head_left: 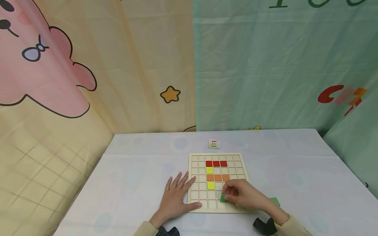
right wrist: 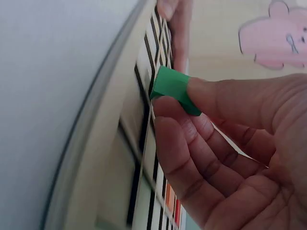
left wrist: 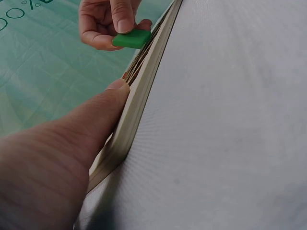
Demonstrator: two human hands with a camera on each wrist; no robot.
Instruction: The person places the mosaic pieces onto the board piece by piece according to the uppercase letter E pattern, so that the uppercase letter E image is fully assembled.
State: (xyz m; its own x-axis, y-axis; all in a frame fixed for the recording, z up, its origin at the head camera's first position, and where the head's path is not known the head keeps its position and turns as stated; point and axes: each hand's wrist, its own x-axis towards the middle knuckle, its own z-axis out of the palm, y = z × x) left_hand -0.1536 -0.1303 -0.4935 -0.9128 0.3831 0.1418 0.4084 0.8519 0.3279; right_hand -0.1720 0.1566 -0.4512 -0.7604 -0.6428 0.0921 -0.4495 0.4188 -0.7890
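A cream grid board (head_left: pixel 195 195) lies on the white table. Three red tiles (head_left: pixel 216 163) form a row in it, above one yellow tile (head_left: pixel 209 170). Below come three orange tiles (head_left: pixel 218 177) and another yellow tile (head_left: pixel 211 186). My right hand (head_left: pixel 246 195) pinches a green tile (right wrist: pixel 170 85) between thumb and fingers, over the lower part of the grid. The left wrist view shows this green tile (left wrist: pixel 132 39) tilted beside the board's edge. My left hand (head_left: pixel 174 200) rests spread at the board's left side, its thumb on the lower left edge.
Another green piece (head_left: pixel 275 201) lies on the table (head_left: pixel 141 183) beside my right wrist, partly hidden by it. A small card (head_left: pixel 214 144) with a coloured grid pattern lies behind the board. Printed curtains (head_left: pixel 254 65) hang around the table's back and sides.
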